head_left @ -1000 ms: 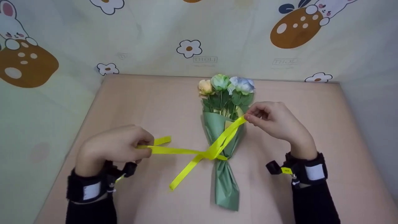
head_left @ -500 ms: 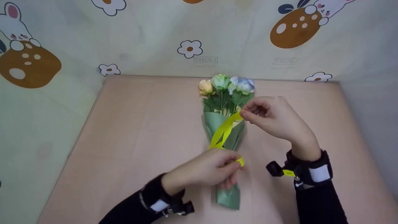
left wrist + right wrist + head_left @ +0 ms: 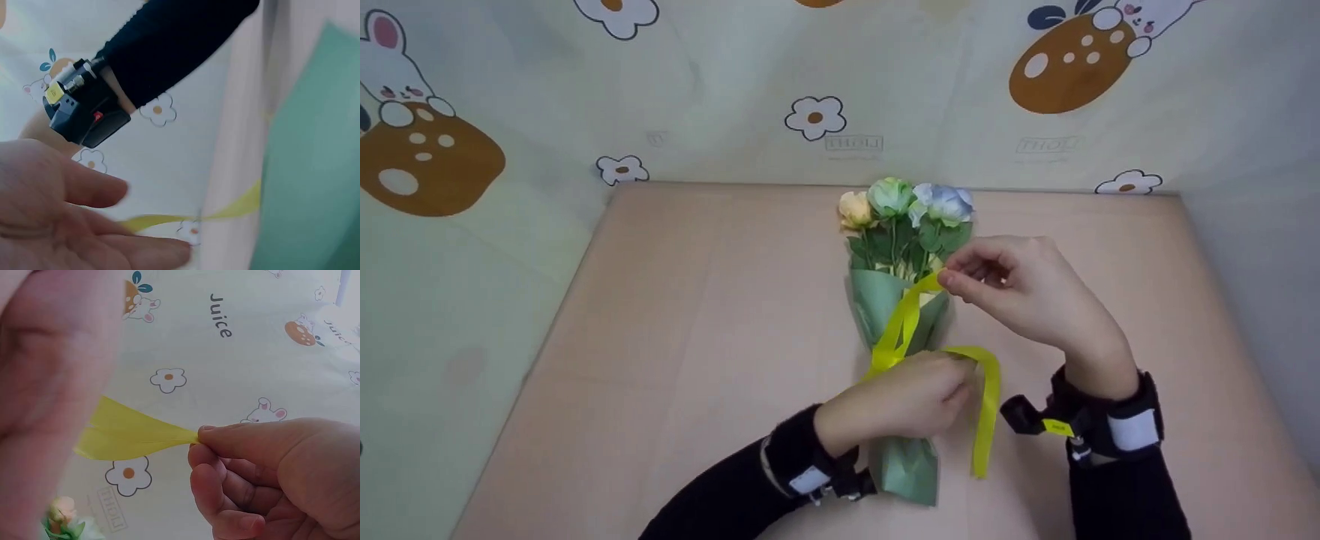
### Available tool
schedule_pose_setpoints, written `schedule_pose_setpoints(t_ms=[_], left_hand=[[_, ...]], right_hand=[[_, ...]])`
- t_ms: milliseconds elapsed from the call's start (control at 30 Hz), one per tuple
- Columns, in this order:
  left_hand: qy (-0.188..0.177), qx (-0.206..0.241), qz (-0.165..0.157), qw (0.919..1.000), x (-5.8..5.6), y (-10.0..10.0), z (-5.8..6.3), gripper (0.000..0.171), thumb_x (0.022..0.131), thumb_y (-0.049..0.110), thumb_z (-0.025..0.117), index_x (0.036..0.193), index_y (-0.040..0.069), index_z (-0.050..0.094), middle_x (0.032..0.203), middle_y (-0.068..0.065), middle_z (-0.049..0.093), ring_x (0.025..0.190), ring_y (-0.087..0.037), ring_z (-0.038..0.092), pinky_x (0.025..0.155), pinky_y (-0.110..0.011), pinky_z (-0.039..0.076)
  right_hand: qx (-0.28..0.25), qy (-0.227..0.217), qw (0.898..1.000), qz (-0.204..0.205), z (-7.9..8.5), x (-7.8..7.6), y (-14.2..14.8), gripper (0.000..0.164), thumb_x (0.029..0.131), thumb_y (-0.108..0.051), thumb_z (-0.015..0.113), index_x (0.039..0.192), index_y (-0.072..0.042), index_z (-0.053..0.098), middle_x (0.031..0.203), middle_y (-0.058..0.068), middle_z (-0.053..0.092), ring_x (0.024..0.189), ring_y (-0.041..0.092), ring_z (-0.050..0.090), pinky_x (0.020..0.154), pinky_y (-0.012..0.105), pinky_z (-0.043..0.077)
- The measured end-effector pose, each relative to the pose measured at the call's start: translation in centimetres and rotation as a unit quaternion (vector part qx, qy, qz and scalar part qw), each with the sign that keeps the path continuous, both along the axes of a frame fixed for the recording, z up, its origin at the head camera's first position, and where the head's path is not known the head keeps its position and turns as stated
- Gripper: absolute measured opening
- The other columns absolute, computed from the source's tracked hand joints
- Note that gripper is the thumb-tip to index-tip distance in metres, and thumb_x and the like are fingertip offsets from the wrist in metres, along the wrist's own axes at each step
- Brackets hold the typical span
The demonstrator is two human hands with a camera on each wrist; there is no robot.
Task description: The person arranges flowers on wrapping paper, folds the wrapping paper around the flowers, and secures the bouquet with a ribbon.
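Observation:
A bouquet in green wrapping paper lies on the table, its cream, green and blue flowers pointing to the far side. My right hand pinches a doubled loop of yellow ribbon between thumb and forefinger above the bouquet. Across the bouquet's narrow waist reaches my left hand, hiding part of the ribbon there. In the left wrist view its thumb and fingers are spread apart, with a ribbon strip behind them. A loose ribbon tail arcs beyond the left hand and hangs down on the right.
The pinkish-tan table extends around the bouquet. A cartoon-printed cloth stands behind it and at the left. Each wrist wears a black strapped camera, the right one's camera close to the ribbon tail.
My left hand has swung from the left across the bouquet, carrying the ribbon tail over to the right, where it now hangs loose. The right hand has shifted slightly left, still pinching the loop.

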State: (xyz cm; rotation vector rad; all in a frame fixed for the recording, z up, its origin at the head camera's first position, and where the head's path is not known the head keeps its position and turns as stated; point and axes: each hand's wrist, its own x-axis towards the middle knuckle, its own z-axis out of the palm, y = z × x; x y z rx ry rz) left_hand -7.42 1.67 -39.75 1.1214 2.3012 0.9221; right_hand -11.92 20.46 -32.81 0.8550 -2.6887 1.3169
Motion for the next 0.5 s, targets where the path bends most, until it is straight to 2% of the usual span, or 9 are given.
schedule_pose_setpoints(t_ms=[33, 100, 167, 233, 367, 500], left_hand=[[-0.004, -0.006, 0.002, 1.0, -0.1, -0.4, 0.2, 0.019, 0.11, 0.006, 0.058, 0.092, 0.006, 0.063, 0.074, 0.004, 0.049, 0.067, -0.009, 0.052, 0.064, -0.016, 0.04], [-0.026, -0.012, 0.014, 0.9995, -0.2, -1.5, 1.1, 0.03, 0.11, 0.009, 0.061, 0.079, 0.01, 0.063, 0.065, 0.009, 0.049, 0.055, -0.004, 0.051, 0.055, -0.016, 0.038], [-0.043, -0.005, 0.032, 0.9985, -0.5, -2.7, 2.3, 0.035, 0.109, 0.012, 0.064, 0.074, 0.013, 0.063, 0.058, 0.011, 0.049, 0.048, -0.001, 0.049, 0.05, -0.017, 0.036], [-0.039, 0.003, 0.056, 0.9976, -0.7, -4.1, 3.6, 0.037, 0.108, 0.014, 0.067, 0.07, 0.013, 0.064, 0.054, 0.012, 0.05, 0.045, 0.0, 0.047, 0.047, -0.018, 0.035], [0.007, 0.001, 0.131, 0.9914, -1.3, -6.3, 5.2, 0.026, 0.106, 0.017, 0.07, 0.08, 0.013, 0.071, 0.063, 0.009, 0.058, 0.051, -0.005, 0.05, 0.051, -0.022, 0.042], [0.032, -0.01, 0.195, 0.9802, -2.3, -7.4, 5.0, 0.015, 0.105, 0.02, 0.073, 0.095, 0.01, 0.072, 0.077, 0.004, 0.068, 0.059, -0.009, 0.06, 0.056, -0.026, 0.052]], right_hand=[[0.002, 0.0, 1.0, 0.004, 0.0, 0.0, -0.1, 0.003, 0.102, -0.01, 0.08, 0.1, -0.011, 0.083, 0.087, -0.01, 0.076, 0.074, 0.012, 0.067, 0.063, 0.02, 0.05], [0.004, 0.001, 1.0, 0.014, -0.1, 0.1, -0.2, 0.003, 0.102, -0.011, 0.08, 0.101, -0.012, 0.082, 0.087, -0.01, 0.075, 0.074, 0.011, 0.067, 0.063, 0.02, 0.05], [0.006, 0.004, 1.0, 0.02, -0.2, 0.2, -0.2, 0.004, 0.101, -0.01, 0.08, 0.1, -0.014, 0.082, 0.087, -0.01, 0.074, 0.075, 0.011, 0.067, 0.064, 0.02, 0.049], [0.004, 0.005, 1.0, 0.023, -0.3, 0.2, -0.1, 0.006, 0.101, -0.01, 0.08, 0.099, -0.015, 0.082, 0.087, -0.011, 0.074, 0.075, 0.011, 0.067, 0.064, 0.021, 0.049], [0.004, -0.002, 1.0, 0.021, -0.7, 0.2, 0.0, 0.005, 0.101, -0.011, 0.08, 0.1, -0.016, 0.083, 0.086, -0.011, 0.074, 0.075, 0.011, 0.067, 0.064, 0.022, 0.049], [-0.001, -0.006, 1.0, 0.019, -1.3, 0.0, 0.0, 0.004, 0.101, -0.01, 0.081, 0.101, -0.013, 0.084, 0.087, -0.01, 0.074, 0.074, 0.013, 0.065, 0.062, 0.022, 0.047]])
